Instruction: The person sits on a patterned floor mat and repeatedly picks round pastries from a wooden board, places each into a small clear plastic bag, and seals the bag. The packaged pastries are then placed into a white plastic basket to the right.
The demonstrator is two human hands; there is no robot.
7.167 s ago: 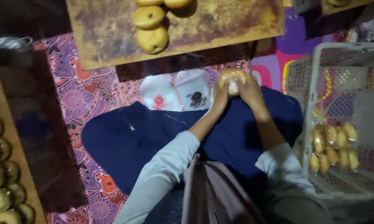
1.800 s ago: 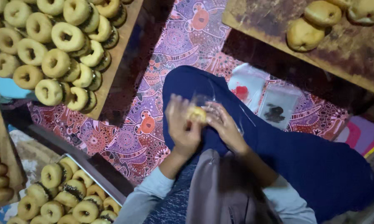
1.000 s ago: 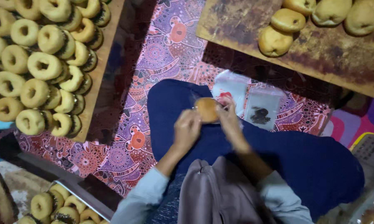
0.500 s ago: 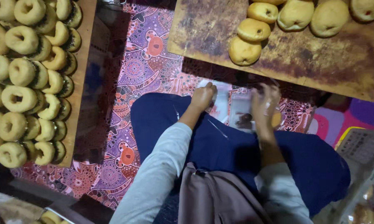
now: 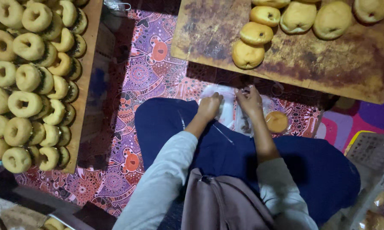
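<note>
1. plastic bags (image 5: pixel 230 111), a clear and white pile, flat on the patterned mat (image 5: pixel 151 64) in front of the knees, just below the near edge of the wooden board (image 5: pixel 328 64).
2. left hand (image 5: pixel 210 105) down on the left part of the pile, knuckles up, fingers curled onto the plastic; cannot tell whether pinching a bag or only pressing.
3. right hand (image 5: pixel 249 101) on the upper right part of the pile, fingertips bent into the plastic near the board's edge; grip unclear.
4. hands apart, a strip of bag between them, not touching each other.
5. bagged bun (image 5: pixel 277 122), round and brown, in clear wrap on the mat just right of the right wrist, apart from the hand.
6. plain buns (image 5: pixel 260 36) in a row along the far side of the board, one nearest the front edge at (image 5: pixel 247 54).
7. ring doughnuts (image 5: pixel 27 81) stacked thick on a wooden tray (image 5: pixel 87 64) at far left, well apart from both hands.
8. dark blue skirt (image 5: pixel 243 157) across the lap, grey sleeves (image 5: pixel 166 179) on both arms, brown cloth (image 5: pixel 224 204) hanging at bottom centre.
9. white plastic crate (image 5: pixel 371 170) at lower right edge, partly out of view.
</note>
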